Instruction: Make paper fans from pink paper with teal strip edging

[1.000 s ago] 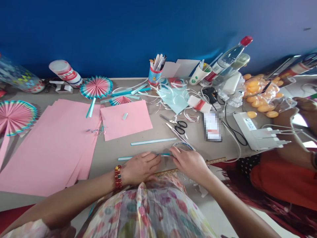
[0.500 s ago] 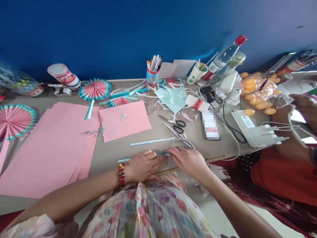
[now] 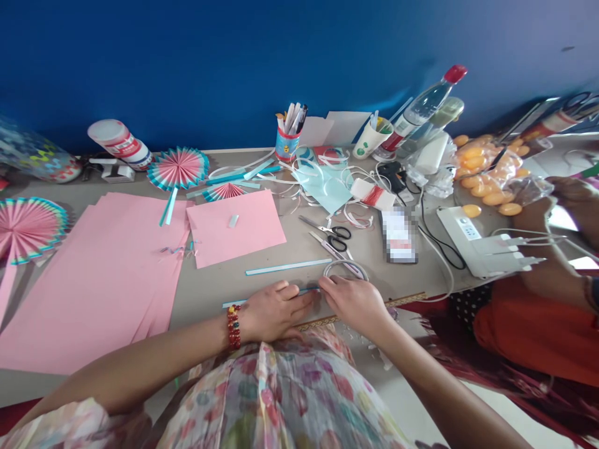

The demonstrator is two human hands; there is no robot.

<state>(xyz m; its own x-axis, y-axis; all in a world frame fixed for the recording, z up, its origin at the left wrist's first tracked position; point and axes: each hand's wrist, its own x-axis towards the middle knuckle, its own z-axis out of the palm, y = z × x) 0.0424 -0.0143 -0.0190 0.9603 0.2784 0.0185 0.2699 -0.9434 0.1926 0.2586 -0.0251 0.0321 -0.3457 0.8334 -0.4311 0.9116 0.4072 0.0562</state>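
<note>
A narrow light-blue paper strip (image 3: pixel 231 304) lies along the front edge of the table, its middle covered by my hands. My left hand (image 3: pixel 276 310), with a beaded bracelet at the wrist, rests flat across it, fingers stretched to the right. My right hand (image 3: pixel 358 302) is closed at the strip's right end, fingertips curled down; the exact grip there is hidden. A second blue-edged strip (image 3: pixel 287 267) lies just beyond my hands. Behind my right hand are a ring of white cord (image 3: pixel 346 263) and scissors with black handles (image 3: pixel 336 242).
Pink paper sheets (image 3: pixel 107 268) and pleated paper fans (image 3: pixel 178 169) cover the left side. At the back stand a pen cup (image 3: pixel 287 142) and a plastic bottle (image 3: pixel 423 109). A phone (image 3: pixel 399 236) and a power strip (image 3: pixel 472 240) lie right, near another person's arm (image 3: pixel 545 255).
My left hand has shifted slightly right along the strip. My right hand stays at the strip's right end, with its fingers moved slightly.
</note>
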